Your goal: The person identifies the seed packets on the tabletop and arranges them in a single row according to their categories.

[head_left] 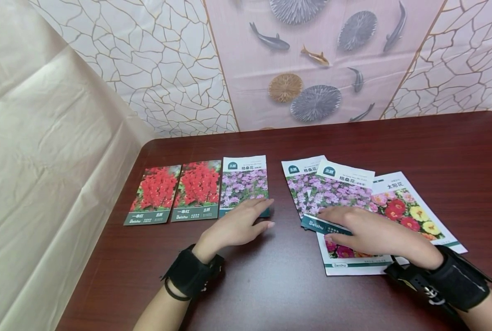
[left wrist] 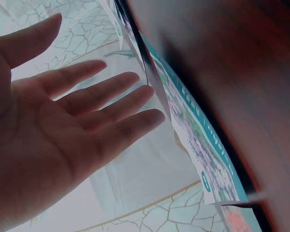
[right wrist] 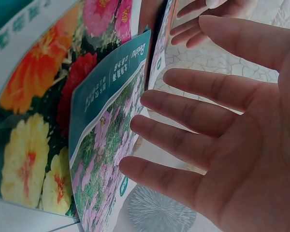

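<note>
My left hand [head_left: 236,226] is spread over the lower edge of a seed packet with purple flowers [head_left: 243,181], the rightmost of a row of three. In the left wrist view its fingers are extended and nothing lies in the palm. My right hand [head_left: 370,230] reaches over the lower part of another purple-flower seed packet [head_left: 345,189], which lies on top of a loose pile. Straight fingers show in the right wrist view, close beside that packet [right wrist: 106,130]. Under it lie a second purple packet [head_left: 297,184] and packets of red and yellow flowers [head_left: 415,209], partly hidden.
Two red-flower packets [head_left: 155,189] stand side by side at the left of the row. A further mixed-flower packet [head_left: 357,266] pokes out below my right hand. The dark wooden table [head_left: 266,285] meets a patterned cloth [head_left: 175,64] at the back and a pale cloth [head_left: 55,161] at left.
</note>
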Action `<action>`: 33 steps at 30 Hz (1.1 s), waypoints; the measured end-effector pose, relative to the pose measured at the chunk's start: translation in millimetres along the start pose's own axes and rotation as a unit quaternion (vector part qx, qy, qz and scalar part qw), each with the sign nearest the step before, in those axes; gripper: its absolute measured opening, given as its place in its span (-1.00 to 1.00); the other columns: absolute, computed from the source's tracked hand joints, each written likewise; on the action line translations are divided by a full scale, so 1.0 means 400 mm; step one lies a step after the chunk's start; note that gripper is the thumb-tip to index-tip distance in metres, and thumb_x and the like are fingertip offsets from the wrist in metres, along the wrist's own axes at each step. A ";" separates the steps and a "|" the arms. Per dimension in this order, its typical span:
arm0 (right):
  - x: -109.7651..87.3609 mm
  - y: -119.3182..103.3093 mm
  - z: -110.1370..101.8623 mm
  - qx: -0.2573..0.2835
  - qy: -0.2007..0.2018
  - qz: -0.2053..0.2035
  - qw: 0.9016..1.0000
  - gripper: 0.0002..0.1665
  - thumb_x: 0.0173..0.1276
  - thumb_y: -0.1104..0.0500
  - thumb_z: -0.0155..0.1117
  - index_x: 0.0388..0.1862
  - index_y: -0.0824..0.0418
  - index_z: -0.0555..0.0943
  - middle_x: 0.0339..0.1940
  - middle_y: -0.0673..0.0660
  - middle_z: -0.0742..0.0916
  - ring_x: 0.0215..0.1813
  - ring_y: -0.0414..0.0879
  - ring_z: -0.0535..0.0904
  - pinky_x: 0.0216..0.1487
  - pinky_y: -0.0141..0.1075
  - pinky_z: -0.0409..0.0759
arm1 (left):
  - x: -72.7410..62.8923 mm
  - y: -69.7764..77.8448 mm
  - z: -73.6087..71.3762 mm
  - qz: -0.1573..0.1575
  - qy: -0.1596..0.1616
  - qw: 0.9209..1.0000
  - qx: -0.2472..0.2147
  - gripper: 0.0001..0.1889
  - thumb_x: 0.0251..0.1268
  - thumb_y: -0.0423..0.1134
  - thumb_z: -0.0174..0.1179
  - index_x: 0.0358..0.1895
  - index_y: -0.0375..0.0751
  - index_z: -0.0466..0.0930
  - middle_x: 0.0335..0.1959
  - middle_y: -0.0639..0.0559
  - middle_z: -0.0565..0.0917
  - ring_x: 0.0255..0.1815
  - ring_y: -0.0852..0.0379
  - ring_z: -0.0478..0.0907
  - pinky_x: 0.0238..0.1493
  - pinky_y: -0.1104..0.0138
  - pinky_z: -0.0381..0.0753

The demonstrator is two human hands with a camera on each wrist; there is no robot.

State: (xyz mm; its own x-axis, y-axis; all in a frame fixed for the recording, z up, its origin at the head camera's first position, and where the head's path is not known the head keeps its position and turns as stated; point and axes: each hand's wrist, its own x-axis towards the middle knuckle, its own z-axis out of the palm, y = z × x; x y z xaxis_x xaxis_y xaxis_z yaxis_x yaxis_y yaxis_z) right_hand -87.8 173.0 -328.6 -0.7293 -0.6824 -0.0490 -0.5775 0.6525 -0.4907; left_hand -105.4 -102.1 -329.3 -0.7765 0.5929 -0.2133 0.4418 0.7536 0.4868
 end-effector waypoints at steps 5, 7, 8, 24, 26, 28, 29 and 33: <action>0.000 0.001 0.001 -0.002 0.000 0.000 1.000 -0.59 0.20 0.16 0.28 0.02 0.29 0.56 0.04 0.22 0.60 0.07 0.10 0.49 -0.02 0.00 0.51 | 0.007 0.007 0.006 0.000 0.017 1.000 -0.015 -0.37 0.36 -0.07 0.00 0.42 -0.16 0.04 0.34 -0.13 0.24 0.37 -0.02 0.10 0.33 0.14 0.08; 0.000 0.001 0.001 -0.001 -0.001 0.000 1.000 -0.58 0.20 0.16 0.28 0.03 0.30 0.56 0.04 0.22 0.60 0.07 0.10 0.50 -0.03 0.00 0.51 | 0.009 0.011 0.008 0.000 0.018 1.000 -0.013 -0.37 0.36 -0.07 0.01 0.41 -0.16 0.05 0.33 -0.13 0.25 0.37 -0.01 0.10 0.33 0.14 0.08; 0.000 0.002 0.001 0.000 -0.001 0.000 1.000 -0.58 0.20 0.16 0.28 0.03 0.30 0.56 0.04 0.22 0.60 0.07 0.09 0.50 -0.03 0.00 0.51 | 0.010 0.012 0.009 0.000 0.018 1.000 -0.008 -0.38 0.36 -0.07 0.01 0.41 -0.16 0.06 0.33 -0.12 0.25 0.37 -0.01 0.10 0.33 0.15 0.07; -0.002 0.007 0.000 -0.011 -0.022 -0.012 1.000 -0.55 0.22 0.13 0.27 0.05 0.31 0.55 0.08 0.24 0.58 0.14 0.18 0.44 0.02 0.08 0.45 | 0.048 0.062 0.038 0.077 -0.021 0.992 0.094 -0.42 0.39 -0.04 -0.06 0.38 -0.21 0.13 0.38 -0.07 0.18 0.40 0.09 0.00 0.35 0.09 -0.02; -0.002 0.007 0.001 -0.015 -0.025 -0.013 0.999 -0.53 0.22 0.12 0.26 0.08 0.32 0.54 0.09 0.24 0.57 0.15 0.18 0.43 0.04 0.09 0.43 | 0.055 0.070 0.043 0.078 -0.034 0.990 0.115 -0.41 0.39 0.00 -0.08 0.40 -0.17 0.10 0.40 -0.03 0.14 0.42 0.12 -0.05 0.35 0.02 -0.07; -0.002 0.007 0.001 -0.016 -0.030 -0.013 0.999 -0.51 0.23 0.12 0.26 0.10 0.33 0.52 0.11 0.25 0.56 0.16 0.19 0.42 0.05 0.09 0.42 | 0.062 0.077 0.050 0.080 -0.046 0.987 0.132 -0.39 0.39 0.03 -0.11 0.41 -0.12 0.07 0.42 0.01 0.10 0.43 0.15 -0.11 0.35 -0.02 -0.14; -0.002 0.008 0.001 -0.015 -0.033 -0.013 0.999 -0.50 0.23 0.12 0.25 0.11 0.33 0.51 0.12 0.26 0.55 0.17 0.19 0.42 0.06 0.10 0.42 | 0.065 0.079 0.053 0.081 -0.051 0.986 0.137 -0.39 0.39 0.05 -0.12 0.42 -0.11 0.06 0.42 0.03 0.08 0.43 0.16 -0.13 0.35 -0.03 -0.16; -0.002 0.010 0.001 -0.012 -0.047 -0.017 0.999 -0.46 0.26 0.07 0.23 0.15 0.33 0.49 0.15 0.27 0.53 0.20 0.21 0.38 0.08 0.12 0.38 | 0.074 0.083 0.067 0.085 -0.066 0.984 0.143 -0.36 0.38 0.13 -0.21 0.43 -0.08 0.02 0.43 0.07 0.04 0.43 0.17 -0.17 0.35 -0.04 -0.23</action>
State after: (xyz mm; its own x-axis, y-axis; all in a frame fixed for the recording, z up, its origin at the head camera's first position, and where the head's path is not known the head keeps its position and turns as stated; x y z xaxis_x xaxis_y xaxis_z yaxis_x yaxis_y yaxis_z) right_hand -89.2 176.0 -330.8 -0.6715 -0.7320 -0.1153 -0.6108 0.6348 -0.4732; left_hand -101.7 -51.7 -342.3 -0.6230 0.7351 -0.2675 0.6836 0.6778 0.2705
